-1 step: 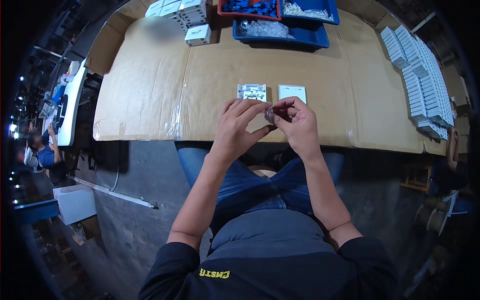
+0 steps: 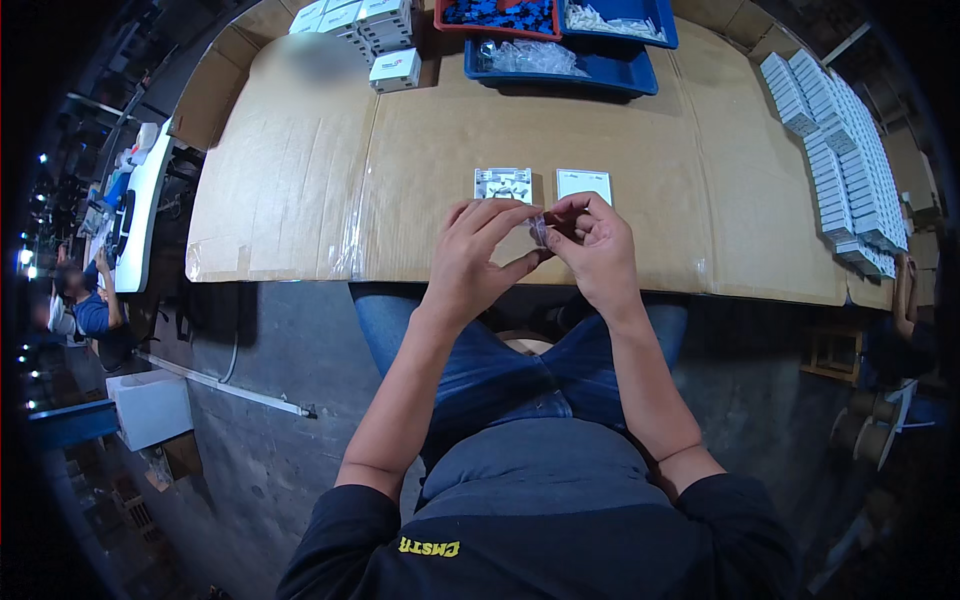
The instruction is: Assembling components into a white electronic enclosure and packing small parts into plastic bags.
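Note:
Over the near edge of the table, my two hands meet around a small, crumpled clear plastic bag. My left hand has its thumb and fingertips closed on the bag's left side. From the other side, my right hand pinches it between thumb and curled fingers. What the bag contains, if anything, is too small to make out. Just beyond my fingers lies a white plastic housing with molded parts inside. To its right rests a flat white plate, its near end partly hidden by my right hand.
Cardboard covers the table. At the back are a blue tray with clear bags, a red tray of blue pieces and another blue tray with white parts. White boxes stand back left; stacked white units line the right.

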Demonstrator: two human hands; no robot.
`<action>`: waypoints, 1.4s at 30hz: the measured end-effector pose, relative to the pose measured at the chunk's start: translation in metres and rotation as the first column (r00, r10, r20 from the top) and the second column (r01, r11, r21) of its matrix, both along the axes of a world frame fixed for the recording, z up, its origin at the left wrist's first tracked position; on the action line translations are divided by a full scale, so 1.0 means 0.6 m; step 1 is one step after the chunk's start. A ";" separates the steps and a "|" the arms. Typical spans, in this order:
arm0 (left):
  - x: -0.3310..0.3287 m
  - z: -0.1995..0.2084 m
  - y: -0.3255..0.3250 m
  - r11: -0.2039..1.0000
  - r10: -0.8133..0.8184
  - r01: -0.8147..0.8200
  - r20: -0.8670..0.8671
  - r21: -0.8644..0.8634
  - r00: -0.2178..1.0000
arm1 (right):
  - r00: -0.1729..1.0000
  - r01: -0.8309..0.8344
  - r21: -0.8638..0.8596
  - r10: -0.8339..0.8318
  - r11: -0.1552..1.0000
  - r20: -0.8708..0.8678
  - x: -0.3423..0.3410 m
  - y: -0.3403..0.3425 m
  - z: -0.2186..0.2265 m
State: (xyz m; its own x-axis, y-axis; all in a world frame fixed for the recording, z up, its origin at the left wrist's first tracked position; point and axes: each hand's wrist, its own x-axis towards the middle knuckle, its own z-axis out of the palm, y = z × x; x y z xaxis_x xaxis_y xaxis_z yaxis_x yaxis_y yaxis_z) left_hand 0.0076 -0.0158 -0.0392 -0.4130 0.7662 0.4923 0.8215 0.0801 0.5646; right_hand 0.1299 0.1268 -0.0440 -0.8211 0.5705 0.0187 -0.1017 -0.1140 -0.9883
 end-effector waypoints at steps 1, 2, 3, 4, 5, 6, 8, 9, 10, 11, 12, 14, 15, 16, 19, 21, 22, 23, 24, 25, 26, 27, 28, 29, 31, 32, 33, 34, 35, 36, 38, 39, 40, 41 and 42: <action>0.004 -0.003 -0.001 1.000 0.011 -0.012 0.053 0.024 0.999 | 1.000 -0.002 -0.001 0.002 1.000 0.000 0.002 -0.003 0.007; 0.007 -0.004 -0.002 0.998 0.022 -0.027 0.106 0.048 0.994 | 1.000 -0.005 0.029 0.005 1.000 0.011 0.006 -0.008 0.019; 0.009 -0.005 -0.004 0.998 0.026 -0.031 0.106 0.047 0.994 | 1.000 -0.010 0.060 0.009 0.998 0.022 0.008 -0.013 0.028; 0.013 -0.001 -0.002 0.997 0.021 -0.031 0.149 0.066 0.989 | 1.000 -0.012 0.061 0.010 0.998 0.024 0.012 -0.012 0.035; 0.017 0.003 -0.002 0.996 0.017 -0.033 0.191 0.085 0.981 | 0.998 -0.043 0.133 0.036 0.990 0.055 0.016 -0.011 0.039; 0.021 0.005 -0.003 0.996 0.020 -0.037 0.194 0.085 0.981 | 0.994 -0.077 0.203 0.061 0.976 0.088 0.020 -0.011 0.041; 0.023 0.009 -0.003 0.993 -0.045 -0.007 0.433 0.119 0.900 | 0.995 -0.089 0.202 0.079 0.975 0.058 0.023 -0.007 0.026; 0.025 0.007 -0.005 0.993 -0.043 -0.009 0.434 0.118 0.900 | 0.995 -0.099 0.200 0.095 0.975 0.029 0.023 -0.007 0.020; 0.025 0.005 -0.007 0.990 -0.062 -0.005 0.461 0.142 0.885 | 0.995 -0.098 0.199 0.094 0.975 0.031 0.022 -0.007 0.019; 0.026 0.002 -0.009 0.986 -0.080 -0.002 0.488 0.166 0.869 | 0.992 -0.126 0.144 0.122 0.981 0.040 0.021 -0.008 0.018; 0.026 -0.002 -0.012 0.987 -0.080 -0.001 0.492 0.163 0.867 | 0.988 -0.153 0.087 0.149 0.984 0.049 0.021 -0.010 0.015; 0.025 0.009 -0.018 0.994 -0.082 0.027 0.534 0.109 0.841 | 0.989 -0.147 0.180 0.149 0.972 0.002 0.018 -0.009 0.030; 0.026 0.011 -0.023 0.993 -0.088 0.032 0.529 0.114 0.844 | 0.987 -0.139 0.265 0.154 0.954 -0.038 0.018 -0.008 0.037; 0.026 0.004 -0.029 0.993 -0.122 0.085 0.697 0.087 0.707 | 0.987 -0.140 0.262 0.154 0.955 -0.035 0.015 -0.007 0.034; 0.022 -0.003 -0.040 0.985 -0.137 0.156 0.892 0.076 0.431 | 0.972 -0.227 0.200 0.233 0.953 -0.008 0.013 -0.004 0.027; 0.020 -0.004 -0.047 0.983 -0.132 0.166 0.937 0.081 0.322 | 0.949 -0.299 0.221 0.314 0.928 -0.035 0.016 -0.004 0.029; 0.020 -0.006 -0.050 0.976 -0.160 0.180 0.969 0.126 0.189 | 0.949 -0.301 0.217 0.315 0.929 -0.033 0.018 -0.006 0.028; 0.020 -0.006 -0.052 0.967 -0.187 0.187 0.981 0.174 0.053 | 0.940 -0.334 0.176 0.342 0.926 -0.015 0.020 -0.006 0.028; 0.022 -0.009 -0.053 0.967 -0.186 0.189 0.981 0.173 0.053 | 0.930 -0.364 0.134 0.368 0.922 0.000 0.020 -0.006 0.029; 0.025 -0.015 -0.055 0.961 -0.202 0.191 0.979 0.199 -0.008 | 0.932 -0.359 0.131 0.362 0.924 0.001 0.022 -0.011 0.031; 0.028 -0.018 -0.057 0.955 -0.216 0.192 0.974 0.225 -0.068 | 0.923 -0.384 0.113 0.384 0.916 0.027 0.021 -0.016 0.038; 0.030 -0.019 -0.060 0.954 -0.214 0.199 0.974 0.224 -0.069 | 0.913 -0.408 0.095 0.405 0.908 0.051 0.020 -0.020 0.043; 0.035 -0.016 -0.061 0.954 -0.225 0.165 0.962 0.250 -0.153 | 0.917 -0.400 0.094 0.396 0.912 0.053 0.020 -0.022 0.044; 0.038 -0.014 -0.062 0.954 -0.237 0.129 0.943 0.272 -0.235 | 0.910 -0.414 0.105 0.407 0.904 0.078 0.018 -0.023 0.045; 0.037 -0.018 -0.064 0.948 -0.227 0.167 0.942 0.272 -0.246 | 0.904 -0.426 0.118 0.416 0.897 0.100 0.020 -0.025 0.054; 0.035 -0.020 -0.066 0.943 -0.218 0.195 0.943 0.271 -0.253 | 0.880 -0.469 0.078 0.456 0.880 0.134 0.021 -0.025 0.065; 0.035 -0.023 -0.069 0.942 -0.221 0.197 0.943 0.273 -0.248 | 0.852 -0.509 0.038 0.497 0.860 0.166 0.021 -0.024 0.073; 0.035 -0.028 -0.068 0.938 -0.226 0.207 0.942 0.280 -0.248 | 0.855 -0.506 0.050 0.493 0.861 0.164 0.020 -0.022 0.075; 0.034 -0.030 -0.068 0.933 -0.233 0.217 0.941 0.288 -0.247 | 0.850 -0.515 0.055 0.502 0.855 0.158 0.021 -0.022 0.073; 0.035 -0.029 -0.070 0.929 -0.245 0.220 0.940 0.297 -0.237 | 0.846 -0.525 0.061 0.512 0.849 0.151 0.020 -0.020 0.072; 0.038 -0.025 -0.074 0.914 -0.286 0.193 0.903 0.358 -0.322 | 0.855 -0.512 0.169 0.481 0.842 0.193 0.014 -0.011 0.075; 0.035 -0.028 -0.073 0.917 -0.274 0.201 0.909 0.345 -0.314 | 0.871 -0.488 0.210 0.458 0.847 0.179 0.010 -0.008 0.079; 0.035 -0.036 -0.068 0.928 -0.243 0.197 0.913 0.318 -0.329 | 0.887 -0.460 0.250 0.430 0.852 0.168 0.008 0.002 0.082; 0.034 -0.041 -0.067 0.934 -0.222 0.199 0.919 0.297 -0.326 | 0.905 -0.424 0.268 0.393 0.865 0.161 0.002 0.016 0.080; 0.031 -0.047 -0.066 0.940 -0.202 0.201 0.925 0.276 -0.322 | 0.907 -0.420 0.289 0.391 0.860 0.155 -0.007 0.035 0.078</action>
